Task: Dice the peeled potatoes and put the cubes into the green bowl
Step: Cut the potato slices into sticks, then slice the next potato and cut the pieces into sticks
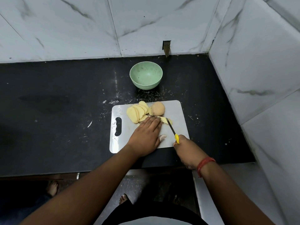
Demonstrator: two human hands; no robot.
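Slicing is the step in hand: we are cutting potato slices into strips, with no cubes made yet by the look of it. Our left hand (148,133) lies flat in the middle of the frame, fingers (154,120) straight and close together, pressing down a slice (166,120) on the cutting board (177,114). Our right hand (186,148), lower right of the board, grips the yellow handle of the knife (172,129), fingers curled round it, and the dark blade runs up and left to the slice just beside our left fingertips.

Above the left hand a fan of slices (136,113) lies overlapping on the board, and just right of it sits an uncut potato piece (157,108), touching the fan. The green bowl (146,77) stands on the black table (65,98) above the board, well apart from it, and looks empty.

Next, we judge, the blade must come down close to our fingertips, so they want tucking back. Then the strips need turning and cross-cutting before anything goes up to the bowl.
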